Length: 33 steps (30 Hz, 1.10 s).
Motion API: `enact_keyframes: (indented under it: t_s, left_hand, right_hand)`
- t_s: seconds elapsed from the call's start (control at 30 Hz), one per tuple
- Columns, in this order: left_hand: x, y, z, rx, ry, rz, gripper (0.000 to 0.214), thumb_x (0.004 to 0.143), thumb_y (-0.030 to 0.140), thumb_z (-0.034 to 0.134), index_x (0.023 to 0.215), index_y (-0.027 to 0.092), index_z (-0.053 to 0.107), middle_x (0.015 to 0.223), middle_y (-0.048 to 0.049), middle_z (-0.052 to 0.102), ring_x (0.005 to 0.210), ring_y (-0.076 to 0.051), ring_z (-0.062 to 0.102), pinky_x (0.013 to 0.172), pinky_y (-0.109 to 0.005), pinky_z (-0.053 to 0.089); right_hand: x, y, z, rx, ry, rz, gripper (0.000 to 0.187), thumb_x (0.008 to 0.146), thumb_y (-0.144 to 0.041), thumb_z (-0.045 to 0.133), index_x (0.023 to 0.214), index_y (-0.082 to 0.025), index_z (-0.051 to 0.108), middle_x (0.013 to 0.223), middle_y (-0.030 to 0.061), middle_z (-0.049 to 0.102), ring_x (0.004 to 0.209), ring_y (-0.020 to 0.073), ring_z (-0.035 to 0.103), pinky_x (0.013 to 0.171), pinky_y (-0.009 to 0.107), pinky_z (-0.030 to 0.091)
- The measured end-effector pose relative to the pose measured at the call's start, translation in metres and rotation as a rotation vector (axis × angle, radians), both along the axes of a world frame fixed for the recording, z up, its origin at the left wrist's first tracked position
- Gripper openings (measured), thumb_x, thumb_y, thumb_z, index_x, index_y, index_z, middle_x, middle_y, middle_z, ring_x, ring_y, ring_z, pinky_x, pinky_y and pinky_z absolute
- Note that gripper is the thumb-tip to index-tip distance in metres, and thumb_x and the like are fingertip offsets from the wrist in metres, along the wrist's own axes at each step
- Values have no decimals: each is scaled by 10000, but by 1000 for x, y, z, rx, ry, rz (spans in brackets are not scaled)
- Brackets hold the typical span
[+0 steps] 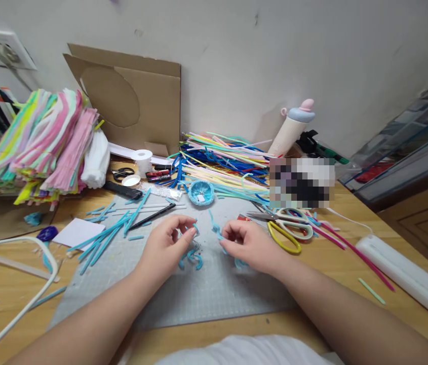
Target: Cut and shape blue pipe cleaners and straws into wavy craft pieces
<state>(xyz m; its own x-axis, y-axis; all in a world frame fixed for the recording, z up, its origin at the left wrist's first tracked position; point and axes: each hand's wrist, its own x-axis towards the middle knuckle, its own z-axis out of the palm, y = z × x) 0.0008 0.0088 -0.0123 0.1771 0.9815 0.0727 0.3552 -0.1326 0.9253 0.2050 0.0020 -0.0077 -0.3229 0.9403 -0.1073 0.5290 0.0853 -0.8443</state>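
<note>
My left hand point(168, 243) and my right hand point(249, 246) rest over a grey cutting mat point(206, 294) in the middle of a wooden table. The left hand's fingers are pinched on curled light-blue pipe cleaner pieces point(191, 256) that hang below its fingertips. The right hand's fingers are closed round another bent light-blue pipe cleaner point(217, 230), whose end sticks up to the left of the thumb. A small round blue woven piece point(201, 192) lies on the mat beyond both hands. Cut blue pipe cleaner lengths point(109, 230) lie left of the left hand.
Scissors with yellow and white handles point(285, 230) lie right of the right hand. A heap of coloured pipe cleaners point(221, 167), a bottle point(293, 126), cardboard point(133, 101) and stacked pipe cleaner bundles point(42, 142) line the back. A white bar point(407, 276) lies at right.
</note>
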Motion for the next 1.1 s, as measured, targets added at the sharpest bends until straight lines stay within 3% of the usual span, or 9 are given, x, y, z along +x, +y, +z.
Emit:
enact_keyframes:
  t_s: [0.13, 0.3, 0.43, 0.6, 0.87, 0.97, 1.1]
  left_hand:
    - [11, -12, 7, -360, -453, -48, 308, 719, 310, 674, 976, 165, 586, 837, -27, 621, 702, -127, 568, 598, -235, 439]
    - [15, -19, 11, -546, -647, -159, 222, 667, 258, 726, 793, 154, 576, 651, -2, 636, 587, -117, 585, 603, -243, 425]
    - [14, -17, 8, -630, -707, -151, 196, 694, 271, 703, 737, 152, 554, 627, -15, 651, 572, -130, 604, 600, -251, 430]
    - [12, -15, 8, -689, -730, -144, 207, 693, 244, 711, 773, 145, 548, 596, -11, 642, 546, -108, 599, 536, -200, 415]
    - [13, -15, 5, -638, -632, -86, 233, 646, 267, 742, 755, 143, 578, 525, 35, 576, 472, -76, 525, 476, -190, 411]
    - [13, -14, 4, -598, -539, -87, 227, 647, 287, 734, 705, 140, 572, 487, 31, 567, 447, -79, 509, 467, -197, 406]
    - [12, -12, 4, -586, -537, -59, 185, 689, 266, 695, 706, 146, 555, 488, 45, 547, 437, -66, 487, 464, -187, 385]
  right_hand:
    - [-9, -7, 4, -354, 675, -26, 192, 695, -300, 663, 720, -169, 524, 631, -38, 506, 557, 78, 473, 540, 212, 351]
    - [-24, -16, 1, -556, 967, -14, 222, 657, -281, 724, 727, -160, 552, 665, -11, 590, 602, 92, 558, 578, 219, 421]
    - [-27, -17, 1, -589, 974, 5, 211, 674, -288, 717, 748, -148, 578, 706, 15, 625, 632, 104, 591, 602, 234, 451]
    - [-24, -15, -4, -496, 906, 54, 169, 737, -283, 667, 799, -154, 578, 729, 23, 634, 694, 128, 608, 640, 268, 478]
    - [-23, -15, -6, -392, 647, 23, 266, 703, -385, 675, 715, -165, 525, 596, -27, 577, 491, 78, 511, 480, 211, 426]
    - [-24, -16, -7, -367, 633, 47, 259, 710, -388, 664, 719, -159, 543, 608, -18, 584, 507, 81, 518, 492, 214, 414]
    - [-22, -14, -5, -301, 642, -66, 225, 700, -367, 671, 707, -168, 565, 634, -22, 581, 550, 88, 526, 534, 222, 408]
